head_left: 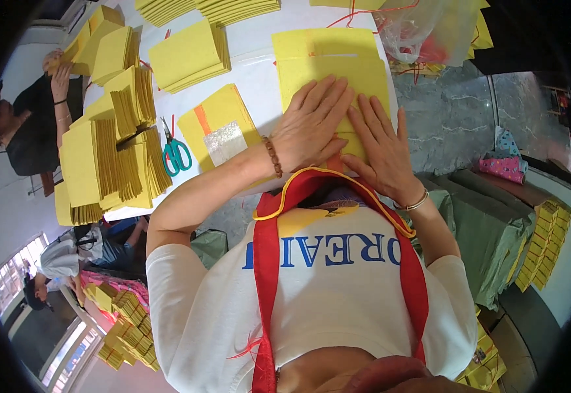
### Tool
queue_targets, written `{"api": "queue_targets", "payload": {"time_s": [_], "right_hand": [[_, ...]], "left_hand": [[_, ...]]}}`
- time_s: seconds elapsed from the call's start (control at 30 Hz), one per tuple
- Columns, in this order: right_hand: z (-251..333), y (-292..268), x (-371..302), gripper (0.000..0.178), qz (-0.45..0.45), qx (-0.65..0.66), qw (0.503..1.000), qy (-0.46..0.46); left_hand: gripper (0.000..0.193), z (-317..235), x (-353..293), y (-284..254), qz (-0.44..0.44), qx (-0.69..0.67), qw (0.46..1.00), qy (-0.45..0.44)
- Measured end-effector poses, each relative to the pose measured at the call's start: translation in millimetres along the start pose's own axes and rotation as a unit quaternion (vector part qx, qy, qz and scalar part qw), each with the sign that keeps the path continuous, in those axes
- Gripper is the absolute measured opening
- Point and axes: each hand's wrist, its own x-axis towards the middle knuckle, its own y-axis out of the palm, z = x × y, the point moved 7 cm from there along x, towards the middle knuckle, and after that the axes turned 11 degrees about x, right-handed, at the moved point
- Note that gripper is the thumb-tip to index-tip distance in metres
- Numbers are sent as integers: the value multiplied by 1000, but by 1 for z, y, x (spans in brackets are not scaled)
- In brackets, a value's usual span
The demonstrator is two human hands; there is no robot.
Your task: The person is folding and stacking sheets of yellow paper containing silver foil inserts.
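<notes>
Yellow paper (298,72) with an orange strip lies folded on the white table in front of me. My left hand (313,124), a brown bead bracelet at its wrist, rests flat on the paper with fingers stretched toward the far side. Beside it my right hand (383,145) presses down along the paper's right part, fingers spread and thumb out. Neither hand grips anything. Left of my left forearm lies a yellow sheet stack (238,108) with an orange strip and a silvery square (225,143). Green-handled scissors (176,154) lie farther left.
Stacks of yellow paper (190,56) stand along the table's (249,69) far and left sides. A clear plastic bag (416,29) sits at the far right corner. A co-worker (36,124) handles paper at the left. Green-wrapped bundles (475,229) stand at my right.
</notes>
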Motion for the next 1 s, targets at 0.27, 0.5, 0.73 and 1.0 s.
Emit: {"api": "queue_targets", "payload": {"time_s": [0.27,0.5,0.73,1.0], "right_hand": [[-38,-2,-3,49,-34,532,842,84],[-50,-30,3,40,-199,504,836,83],[-56,-52,-9,51,-258,438,860,42],[-66,-24,0,37,-169,396,896,113]], "left_hand": [[63,-6,5,-5,-32,97,995,18],[49,-22,31,-1,34,265,964,5],[44,54,6,-97,-202,22,979,2],[61,225,-91,-93,-183,332,907,-182]]}}
